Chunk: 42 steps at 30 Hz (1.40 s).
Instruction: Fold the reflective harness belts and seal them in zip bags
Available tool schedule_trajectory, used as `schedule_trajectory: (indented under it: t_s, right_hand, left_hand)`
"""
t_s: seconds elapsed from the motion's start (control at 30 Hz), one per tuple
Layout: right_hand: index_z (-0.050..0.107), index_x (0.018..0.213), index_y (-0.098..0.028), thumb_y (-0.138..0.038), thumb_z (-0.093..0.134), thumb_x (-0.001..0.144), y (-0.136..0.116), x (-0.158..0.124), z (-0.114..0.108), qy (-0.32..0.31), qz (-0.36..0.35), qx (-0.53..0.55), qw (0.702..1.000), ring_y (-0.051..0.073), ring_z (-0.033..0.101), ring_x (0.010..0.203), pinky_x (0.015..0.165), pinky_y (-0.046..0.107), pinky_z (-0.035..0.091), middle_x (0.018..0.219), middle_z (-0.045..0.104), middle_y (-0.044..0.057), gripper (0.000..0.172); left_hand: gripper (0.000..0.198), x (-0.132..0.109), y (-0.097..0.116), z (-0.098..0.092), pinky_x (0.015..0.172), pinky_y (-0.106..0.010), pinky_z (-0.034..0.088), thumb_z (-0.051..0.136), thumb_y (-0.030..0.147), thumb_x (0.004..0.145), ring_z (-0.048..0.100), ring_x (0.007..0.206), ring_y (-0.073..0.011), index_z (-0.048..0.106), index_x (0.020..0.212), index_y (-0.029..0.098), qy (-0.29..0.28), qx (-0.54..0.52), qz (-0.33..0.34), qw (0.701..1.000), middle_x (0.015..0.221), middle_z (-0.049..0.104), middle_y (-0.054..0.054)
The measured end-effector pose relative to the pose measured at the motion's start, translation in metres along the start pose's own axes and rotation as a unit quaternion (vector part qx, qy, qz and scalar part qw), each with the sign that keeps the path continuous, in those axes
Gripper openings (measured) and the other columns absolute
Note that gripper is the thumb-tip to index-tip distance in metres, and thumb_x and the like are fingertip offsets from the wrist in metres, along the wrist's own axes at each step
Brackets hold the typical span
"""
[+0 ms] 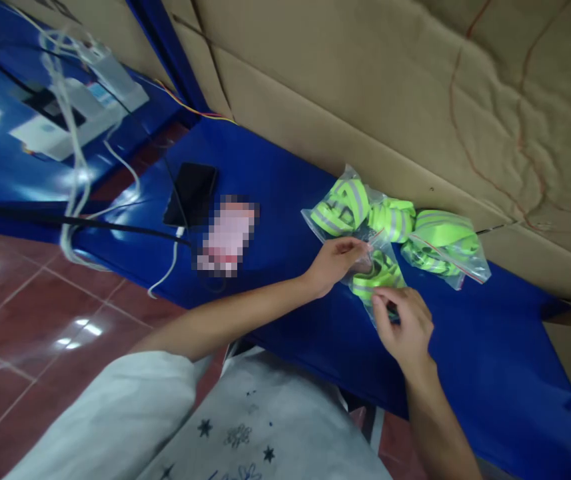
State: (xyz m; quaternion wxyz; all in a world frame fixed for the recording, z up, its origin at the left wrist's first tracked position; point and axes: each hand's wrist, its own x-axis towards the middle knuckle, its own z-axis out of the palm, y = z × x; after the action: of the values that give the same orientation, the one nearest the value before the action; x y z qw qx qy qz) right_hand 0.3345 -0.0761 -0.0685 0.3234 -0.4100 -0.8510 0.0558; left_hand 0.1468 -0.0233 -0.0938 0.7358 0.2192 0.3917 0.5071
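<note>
A clear plastic bag (371, 252) with a yellow-green reflective strap (376, 276) inside lies at the front of the bagged straps. My left hand (336, 261) pinches the bag near its upper left edge. Against the lower part of that bag, my right hand (405, 321) rests with its thumb and fingers bent close together; what they pinch is hard to make out. Behind my hands are more bagged straps: one at the back left (342, 205), one in the middle (391, 219) and one at the right (445, 241).
The blue table (275, 173) meets a cardboard wall (315, 73) at the back. Left of my hands lie a black phone (192, 193) and a blurred pink item (228, 235). Cables run past a white power strip (85, 113) at the upper left.
</note>
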Motion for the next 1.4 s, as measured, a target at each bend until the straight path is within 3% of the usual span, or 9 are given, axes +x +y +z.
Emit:
schedule_trajectory:
  t_s: [0.13, 0.37, 0.5, 0.73, 0.9, 1.03, 1.13, 1.23, 1.4]
  right_hand:
    - [0.066, 0.117, -0.026, -0.016, 0.064, 0.099, 0.001, 0.005, 0.004, -0.043, 0.017, -0.049, 0.998, 0.021, 0.068, 0.087, 0.083, 0.039, 0.046, 0.095, 0.073, 0.004, 0.020]
    - [0.064, 0.101, -0.026, -0.028, 0.065, 0.101, 0.010, 0.006, -0.003, 0.006, 0.038, -0.112, 0.993, 0.021, 0.065, 0.083, 0.084, 0.040, 0.042, 0.088, 0.072, 0.001, 0.002]
    - [0.059, 0.087, -0.025, -0.039, 0.074, 0.095, -0.016, 0.009, 0.001, 0.032, 0.042, -0.138, 0.989, 0.019, 0.062, 0.073, 0.083, 0.041, 0.039, 0.074, 0.067, -0.002, 0.022]
    - [0.063, 0.092, -0.024, -0.044, 0.069, 0.098, -0.069, -0.008, 0.012, 0.111, 0.251, -0.126, 0.953, 0.022, 0.065, 0.085, 0.086, 0.040, 0.044, 0.087, 0.071, 0.002, 0.022]
    - [0.071, 0.095, -0.024, -0.039, 0.059, 0.103, -0.086, -0.029, 0.023, 0.170, 0.299, -0.100, 0.934, 0.024, 0.069, 0.092, 0.092, 0.041, 0.050, 0.092, 0.077, 0.005, 0.020]
    - [0.067, 0.089, -0.023, -0.044, 0.055, 0.103, -0.077, -0.042, 0.022, 0.241, 0.349, -0.098, 0.900, 0.024, 0.067, 0.086, 0.089, 0.041, 0.050, 0.087, 0.073, 0.006, 0.028]
    - [0.064, 0.090, -0.022, -0.050, 0.049, 0.104, -0.065, -0.055, 0.011, 0.291, 0.385, -0.091, 0.871, 0.024, 0.065, 0.085, 0.086, 0.040, 0.051, 0.087, 0.071, 0.008, 0.035]
    - [0.069, 0.097, -0.022, -0.057, 0.053, 0.102, -0.054, -0.069, -0.001, 0.258, 0.381, -0.038, 0.887, 0.021, 0.069, 0.089, 0.086, 0.035, 0.055, 0.094, 0.074, 0.006, 0.039]
    - [0.066, 0.127, -0.017, -0.055, 0.046, 0.107, -0.025, -0.083, -0.004, 0.256, 0.411, -0.009, 0.875, 0.023, 0.068, 0.109, 0.098, 0.040, 0.057, 0.129, 0.069, 0.016, 0.047]
  left_hand:
    - [0.039, -0.005, 0.005, -0.007, 0.079, -0.028, 0.050, 0.096, 0.041, 0.065, 0.068, 0.079, -0.0146, 0.077, 0.081, 0.012, -0.046, -0.016, -0.086, 0.995, 0.083, 0.075, -0.006]
    - [0.035, -0.002, -0.001, -0.011, 0.076, -0.026, 0.045, 0.099, 0.036, 0.063, 0.062, 0.077, -0.0109, 0.081, 0.084, 0.014, -0.098, -0.032, -0.131, 0.986, 0.081, 0.073, -0.003]
    - [0.044, -0.002, -0.001, -0.010, 0.080, -0.032, 0.053, 0.103, 0.036, 0.054, 0.066, 0.077, -0.0141, 0.079, 0.083, 0.013, -0.169, -0.046, -0.169, 0.970, 0.080, 0.073, -0.004]
    - [0.050, -0.008, -0.005, -0.011, 0.084, -0.036, 0.057, 0.103, 0.038, 0.055, 0.070, 0.080, -0.0162, 0.078, 0.087, 0.010, -0.256, -0.014, -0.184, 0.949, 0.084, 0.075, -0.007]
    - [0.048, -0.018, -0.004, -0.006, 0.080, -0.031, 0.055, 0.099, 0.042, 0.064, 0.069, 0.077, -0.0148, 0.076, 0.092, 0.010, -0.300, 0.057, -0.138, 0.942, 0.084, 0.073, -0.006]
    - [0.045, -0.023, -0.005, -0.003, 0.074, -0.026, 0.050, 0.094, 0.046, 0.069, 0.060, 0.071, -0.0107, 0.070, 0.091, 0.014, -0.318, 0.097, -0.085, 0.939, 0.077, 0.066, -0.001]
    - [0.042, -0.021, -0.004, -0.004, 0.074, -0.025, 0.050, 0.089, 0.045, 0.073, 0.058, 0.074, -0.0101, 0.064, 0.093, 0.018, -0.298, 0.116, -0.048, 0.946, 0.080, 0.061, 0.001]
    - [0.035, -0.016, -0.004, -0.005, 0.075, -0.025, 0.051, 0.083, 0.040, 0.081, 0.058, 0.074, -0.0094, 0.059, 0.094, 0.018, -0.269, 0.153, -0.020, 0.951, 0.082, 0.059, 0.002]
    - [0.022, -0.006, -0.008, -0.008, 0.068, -0.026, 0.053, 0.069, 0.036, 0.098, 0.059, 0.070, -0.0107, 0.060, 0.100, 0.015, -0.205, 0.271, 0.050, 0.939, 0.082, 0.060, 0.002]
